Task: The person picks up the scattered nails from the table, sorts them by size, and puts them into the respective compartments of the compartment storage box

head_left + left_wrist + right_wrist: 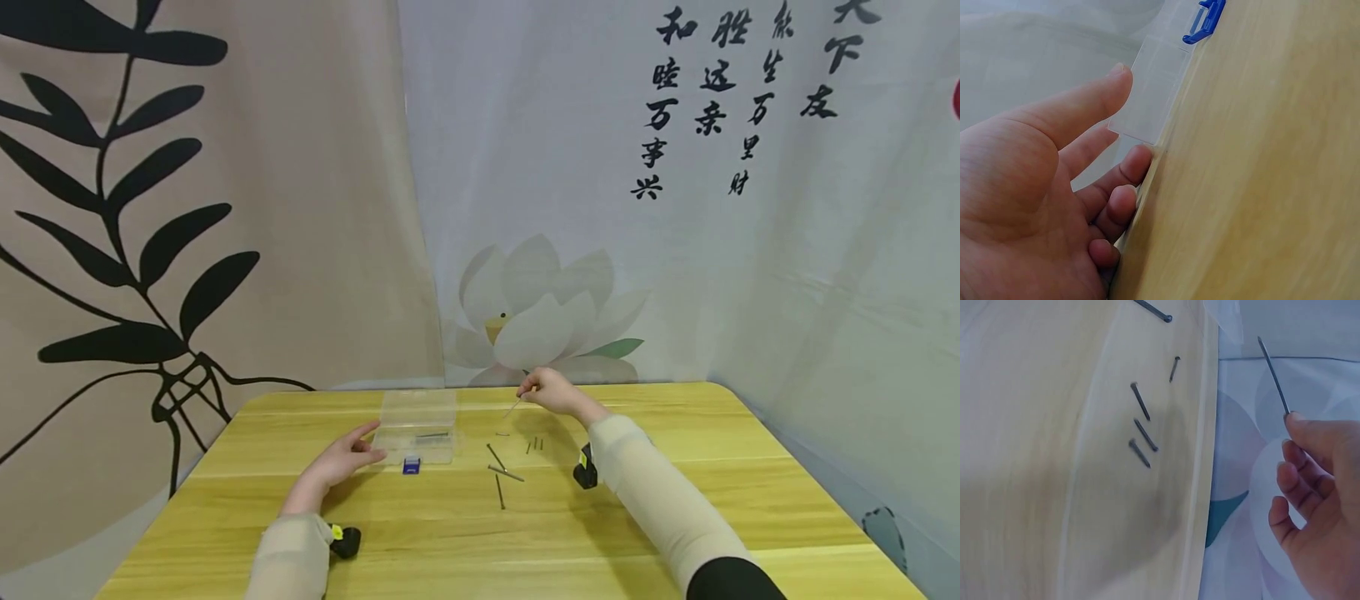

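In the head view a clear plastic box [435,455] stands with its lid [417,407] raised at the back and a blue latch [411,466] in front. A few thin nails [432,435] lie inside. My left hand [347,457] is at the box's left end, thumb and fingers spread loosely around its corner [1141,106]. Raised over the far part of the table, my right hand [553,392] pinches a nail [1274,376] between thumb and forefinger, its pointed end sticking out. Below it on the wood are several short nails [1141,401].
Longer nails [506,473] lie crossed in the middle of the wooden table [420,542], with another long nail [500,492] nearer me. A printed cloth [337,208] hangs right behind the table's far edge. Black wrist cameras [346,543] are strapped at both sleeves.
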A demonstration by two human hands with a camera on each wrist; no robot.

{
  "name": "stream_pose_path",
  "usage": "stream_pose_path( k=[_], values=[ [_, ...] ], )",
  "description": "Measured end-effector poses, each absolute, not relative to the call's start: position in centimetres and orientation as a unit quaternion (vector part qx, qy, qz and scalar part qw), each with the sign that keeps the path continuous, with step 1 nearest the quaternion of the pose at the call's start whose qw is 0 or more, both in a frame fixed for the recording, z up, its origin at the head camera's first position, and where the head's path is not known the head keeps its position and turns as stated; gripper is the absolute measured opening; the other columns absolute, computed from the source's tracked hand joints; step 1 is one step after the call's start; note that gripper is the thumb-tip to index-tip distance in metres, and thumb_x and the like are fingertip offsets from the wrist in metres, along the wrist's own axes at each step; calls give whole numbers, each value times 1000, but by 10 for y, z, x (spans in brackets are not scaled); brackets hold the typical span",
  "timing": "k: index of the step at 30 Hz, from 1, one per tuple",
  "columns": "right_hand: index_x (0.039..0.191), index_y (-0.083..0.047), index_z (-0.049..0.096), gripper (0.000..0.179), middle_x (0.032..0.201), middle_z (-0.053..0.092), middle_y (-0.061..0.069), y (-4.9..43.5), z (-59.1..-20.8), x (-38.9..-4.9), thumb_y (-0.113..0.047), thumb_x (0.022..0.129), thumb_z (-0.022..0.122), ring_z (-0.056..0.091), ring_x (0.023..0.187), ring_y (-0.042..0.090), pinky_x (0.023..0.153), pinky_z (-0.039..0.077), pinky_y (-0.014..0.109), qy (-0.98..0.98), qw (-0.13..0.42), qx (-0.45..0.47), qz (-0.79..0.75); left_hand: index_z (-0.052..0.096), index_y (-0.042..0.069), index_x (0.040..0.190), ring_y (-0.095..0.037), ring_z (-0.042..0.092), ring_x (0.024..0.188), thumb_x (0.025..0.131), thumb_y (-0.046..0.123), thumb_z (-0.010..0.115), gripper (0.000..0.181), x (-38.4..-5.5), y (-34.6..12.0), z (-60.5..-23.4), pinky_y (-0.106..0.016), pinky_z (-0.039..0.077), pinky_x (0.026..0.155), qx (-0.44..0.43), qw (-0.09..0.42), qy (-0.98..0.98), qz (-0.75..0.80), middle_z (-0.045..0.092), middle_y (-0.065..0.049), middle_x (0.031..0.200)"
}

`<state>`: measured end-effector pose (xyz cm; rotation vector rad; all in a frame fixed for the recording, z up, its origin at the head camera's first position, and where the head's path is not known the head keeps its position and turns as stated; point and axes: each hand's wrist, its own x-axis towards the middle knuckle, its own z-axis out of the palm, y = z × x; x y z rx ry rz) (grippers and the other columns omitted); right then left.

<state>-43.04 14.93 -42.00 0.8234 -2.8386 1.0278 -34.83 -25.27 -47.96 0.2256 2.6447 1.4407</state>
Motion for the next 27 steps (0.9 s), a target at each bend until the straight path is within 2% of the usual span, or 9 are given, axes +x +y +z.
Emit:
stream_pose_path(
  k=[6, 13, 17, 22, 27],
  values=[
    [101, 1, 71, 12, 102, 66, 7, 135, -428, -431, -5, 94, 62, 55, 77, 15, 70, 47, 33, -902, -2, 265, 342, 34, 5, 150, -29, 48, 100, 91, 27, 69, 72, -349, -255, -480, -46, 41, 85, 72, 57, 875, 476, 50, -16, 112],
    [98, 1, 71, 13, 101, 62, 8, 115, -432, -426, -7, 95, 61, 53, 86, 18, 72, 45, 35, -896, 13, 265, 357, 36, 5, 149, -29, 49, 101, 91, 27, 69, 71, -351, -254, -480, -49, 41, 87, 72, 51, 880, 467, 51, -16, 112],
    [96, -4, 71, 11, 98, 59, 6, 102, -435, -429, -8, 96, 61, 50, 82, 16, 71, 44, 33, -897, 32, 262, 354, 36, 5, 149, -30, 49, 101, 91, 28, 70, 71, -352, -254, -481, -49, 41, 87, 74, 47, 880, 467, 51, -16, 112],
    [96, -2, 71, 12, 97, 58, 7, 83, -434, -429, -7, 95, 61, 49, 77, 16, 69, 44, 32, -895, 46, 272, 350, 36, 6, 150, -29, 48, 101, 91, 28, 70, 71, -352, -253, -483, -48, 40, 87, 70, 46, 878, 472, 50, -15, 111],
    [94, -4, 73, 11, 99, 59, 7, 68, -439, -429, -7, 94, 62, 53, 83, 18, 74, 46, 35, -897, 58, 282, 334, 37, 6, 149, -29, 48, 100, 91, 26, 70, 70, -351, -251, -482, -46, 40, 85, 68, 45, 874, 479, 50, -15, 110]
  ],
)
